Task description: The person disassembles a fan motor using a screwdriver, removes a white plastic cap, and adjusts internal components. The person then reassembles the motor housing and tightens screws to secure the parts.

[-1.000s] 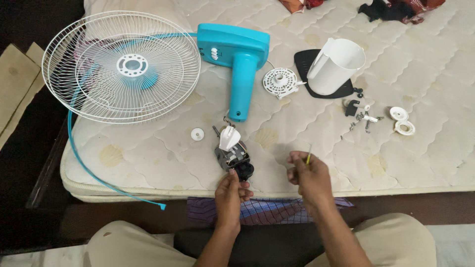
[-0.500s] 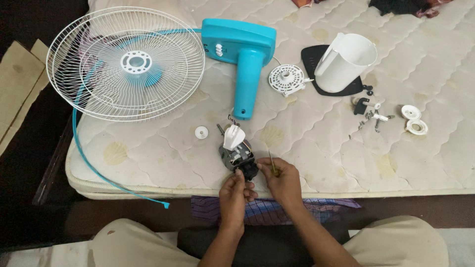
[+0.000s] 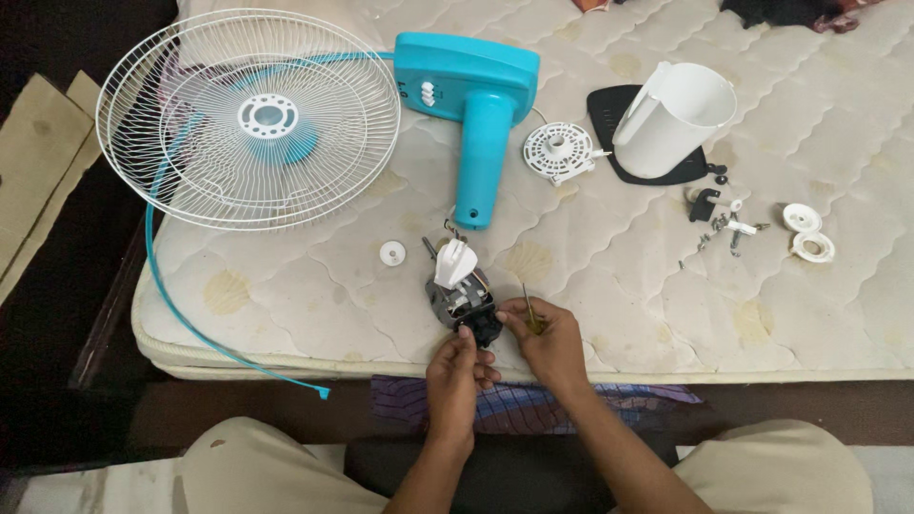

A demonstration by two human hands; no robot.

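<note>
A small fan motor (image 3: 461,296) with a white plastic part on top lies near the front edge of the mattress (image 3: 619,314). My left hand (image 3: 457,366) pinches the motor's dark near end. My right hand (image 3: 547,338) sits just right of the motor and grips a thin yellow-handled tool (image 3: 529,310) that points up. Wires run from the motor to the turquoise fan stand (image 3: 476,114) lying behind it.
A white wire fan guard (image 3: 252,119) with a turquoise rim strip (image 3: 167,286) lies at back left. A white disc (image 3: 392,252), a round white grille piece (image 3: 557,152), a white motor housing (image 3: 674,119) on a black plate, loose screws (image 3: 719,228) and two white caps (image 3: 807,233) lie about.
My right hand with the thin tool has moved left, from well apart to right beside the motor. My left hand has stayed on the motor.
</note>
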